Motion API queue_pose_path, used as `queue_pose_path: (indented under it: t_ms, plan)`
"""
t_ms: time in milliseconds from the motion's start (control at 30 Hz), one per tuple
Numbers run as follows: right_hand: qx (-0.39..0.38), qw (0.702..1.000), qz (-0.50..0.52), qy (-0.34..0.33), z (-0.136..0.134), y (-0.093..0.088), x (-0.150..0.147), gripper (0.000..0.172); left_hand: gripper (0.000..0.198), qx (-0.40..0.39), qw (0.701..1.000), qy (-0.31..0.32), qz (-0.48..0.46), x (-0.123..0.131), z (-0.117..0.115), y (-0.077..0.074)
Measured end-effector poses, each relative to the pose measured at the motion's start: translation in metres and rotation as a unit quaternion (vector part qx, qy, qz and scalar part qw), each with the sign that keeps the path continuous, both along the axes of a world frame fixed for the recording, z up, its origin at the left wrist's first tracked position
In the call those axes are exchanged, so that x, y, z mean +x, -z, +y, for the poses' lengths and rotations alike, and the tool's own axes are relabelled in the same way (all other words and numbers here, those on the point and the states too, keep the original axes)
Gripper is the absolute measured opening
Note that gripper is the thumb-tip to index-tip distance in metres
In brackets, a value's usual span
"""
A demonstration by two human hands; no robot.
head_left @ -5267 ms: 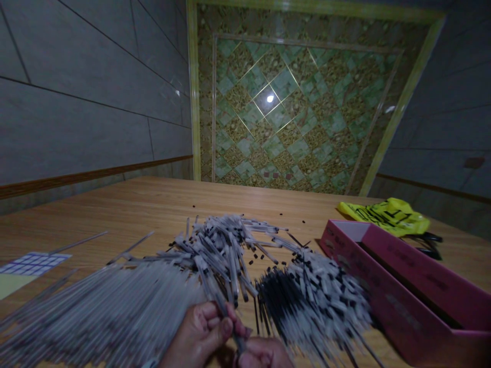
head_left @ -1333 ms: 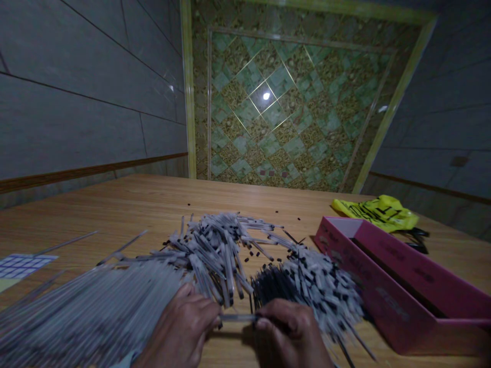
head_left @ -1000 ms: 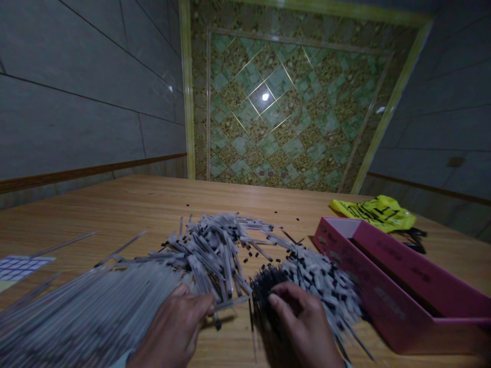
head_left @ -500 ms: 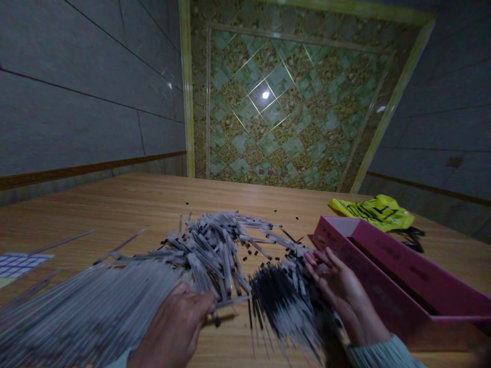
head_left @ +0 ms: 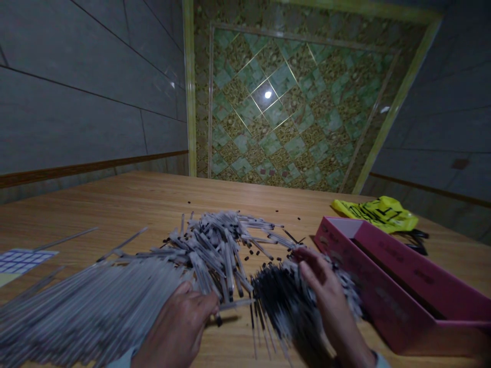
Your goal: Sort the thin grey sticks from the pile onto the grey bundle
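Note:
My left hand (head_left: 180, 322) is closed in a pinch on a clear pen tube with a black end (head_left: 218, 321), low over the table. My right hand (head_left: 326, 291) hovers beside a bundle of thin dark refills (head_left: 274, 286), fingers apart and slightly curled, with nothing visible in it. Under and behind that hand lie short clear pieces (head_left: 351, 294), partly covered. Long clear tubes (head_left: 95, 301) lie side by side left of my left hand. Between the hands and further back is a heap of clear, black-ended pen caps (head_left: 218, 240).
A pink open box (head_left: 356, 281) stands at the right, with a yellow plastic bag (head_left: 378, 213) behind it. A checked paper (head_left: 25, 263) lies at the left edge. Small black plugs (head_left: 251, 252) are scattered on the wooden table (head_left: 153, 204).
My right hand has turned from palm-up to sideways and shifted left over the refills, uncovering clear pieces beside the box. My left hand stays nearly still.

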State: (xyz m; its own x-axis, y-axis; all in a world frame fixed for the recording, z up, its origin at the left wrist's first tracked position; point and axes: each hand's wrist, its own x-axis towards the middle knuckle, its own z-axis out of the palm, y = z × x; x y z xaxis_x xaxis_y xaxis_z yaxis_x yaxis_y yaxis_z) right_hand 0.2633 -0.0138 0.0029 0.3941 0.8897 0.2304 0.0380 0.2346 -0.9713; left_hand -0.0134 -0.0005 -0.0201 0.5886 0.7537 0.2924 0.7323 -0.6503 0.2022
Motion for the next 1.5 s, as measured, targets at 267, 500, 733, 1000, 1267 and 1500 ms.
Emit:
queue_pose_path:
  t_ms: [267, 500, 733, 1000, 1267, 1500]
  plan:
    - [-0.060, 0.947, -0.272, -0.161, -0.024, 0.013, -0.053, 0.017, 0.028, 0.004, 1.000, 0.004, -0.006, 0.001, -0.001, -0.003]
    - [-0.051, 0.947, -0.287, -0.138, -0.020, 0.012, -0.043, 0.024, 0.024, 0.005, 1.000, 0.008, -0.012, 0.004, 0.000, -0.001]
    - [-0.012, 0.981, -0.162, 0.110, -0.009, 0.013, 0.001, 0.024, 0.023, 0.061, 0.990, -0.120, -0.048, -0.025, 0.017, -0.023]
    - [-0.003, 0.987, -0.161, -0.003, -0.001, 0.023, -0.006, 0.023, 0.027, 0.009, 0.989, -0.139, -0.047, -0.041, 0.024, -0.029]
    - [0.025, 0.957, -0.276, -0.084, -0.007, 0.025, -0.026, 0.010, 0.031, 0.040, 0.955, -0.284, 0.076, -0.045, 0.017, -0.052]
    - [0.013, 0.950, -0.293, -0.108, -0.013, 0.020, -0.032, 0.011, 0.026, 0.019, 0.934, -0.318, 0.162, -0.043, 0.015, -0.042]
